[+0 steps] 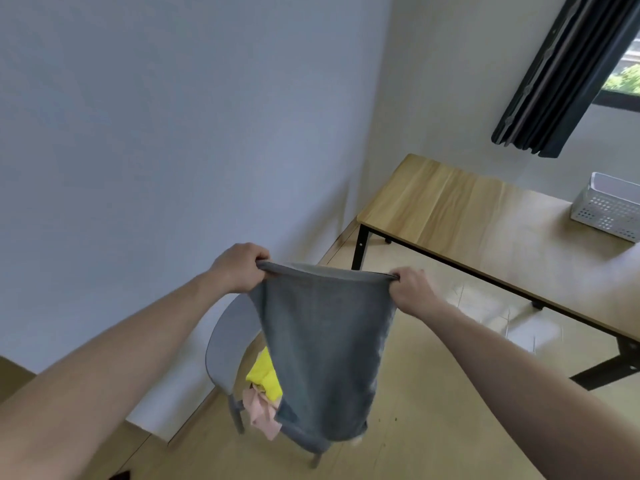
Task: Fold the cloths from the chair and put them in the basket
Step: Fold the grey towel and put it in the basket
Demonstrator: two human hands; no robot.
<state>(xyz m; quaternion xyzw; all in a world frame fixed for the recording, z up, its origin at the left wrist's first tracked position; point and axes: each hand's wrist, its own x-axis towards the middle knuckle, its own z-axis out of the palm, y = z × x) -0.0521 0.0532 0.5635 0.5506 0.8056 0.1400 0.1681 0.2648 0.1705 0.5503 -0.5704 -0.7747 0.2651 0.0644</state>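
The wooden table (485,216) is stretching across the right of the room, and the white perforated basket (607,213) is sitting on its far right end, well apart from the action. Down below, the grey chair (225,344) is standing by the wall, carrying a yellow cloth (265,375) and a pink cloth (259,408) bunched on its seat.

In front of it, the grey cloth (322,351) is hanging in the air, top edge pulled nearly straight. The left hand (239,268) is pinching one top corner, fingers curled tight around it; the right hand (412,289) is doing the same at the other corner.

The trouble ahead, as I judge it: the lower edge is dangling loose just over the pile, so it may be snagging the pink cloth and dragging it off the seat. And with only small bunched corner grips, one corner could be slipping free during the fold, leaving a crooked result.
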